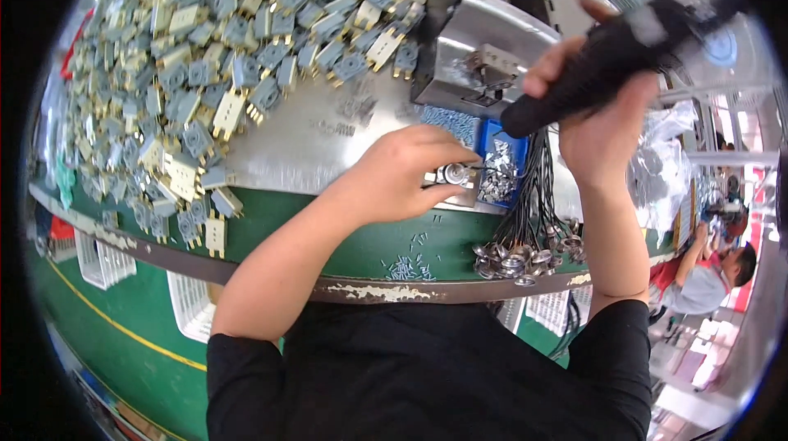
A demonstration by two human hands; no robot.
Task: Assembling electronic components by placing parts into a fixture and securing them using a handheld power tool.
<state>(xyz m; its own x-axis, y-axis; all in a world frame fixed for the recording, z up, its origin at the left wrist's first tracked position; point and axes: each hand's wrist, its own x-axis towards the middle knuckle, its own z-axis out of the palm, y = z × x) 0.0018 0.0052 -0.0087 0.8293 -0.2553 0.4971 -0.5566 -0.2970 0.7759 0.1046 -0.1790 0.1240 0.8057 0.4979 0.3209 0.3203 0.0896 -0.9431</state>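
My left hand point(408, 172) is closed, thumb and forefinger pinching a small part with a round metal top point(454, 174) at the table's middle. A black lead runs from beside that part toward the right. Raised to the right, my right hand point(606, 131) is wrapped round a black electric screwdriver point(603, 68), slightly blurred. The screwdriver's tip points down and left, above a blue tray point(482, 141) of small silver pieces. Small bluish screws point(450, 123) lie just beyond my left hand.
A large heap of grey and cream box-shaped parts point(246, 55) covers the far left. A metal machine point(484, 27) stands at the back. Black leads with round metal ends point(515, 262) hang near the front edge, beside loose screws point(404, 269). Another person point(698, 281) sits far right.
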